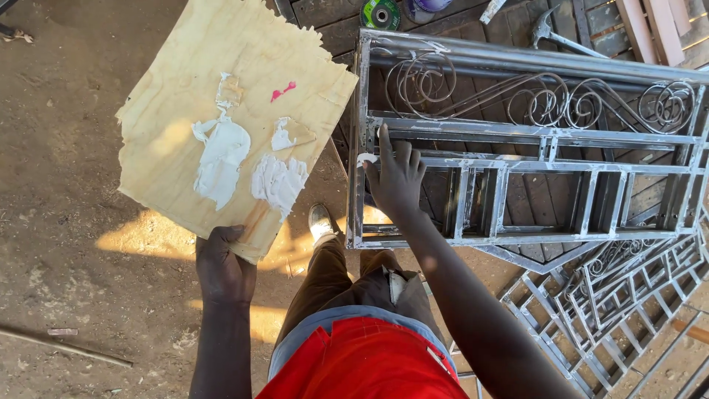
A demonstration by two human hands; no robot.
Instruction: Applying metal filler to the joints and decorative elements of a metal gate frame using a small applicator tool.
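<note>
On the dirt floor (66, 222), a person stands over a metal window frame (528, 148) with curly bars. The left hand (224, 267) is closed on the bottom edge of a thin wooden board (185, 96), which carries blobs of white paste (221, 151). The right hand (396, 177) is open, fingers spread, pressing a dab of paste onto the frame's left side. It looks like filling gaps; more paste from the board would be needed. The board's ragged edge sits near the frame's corner. More frames (613, 288) crowd the right; the left has room.
</note>
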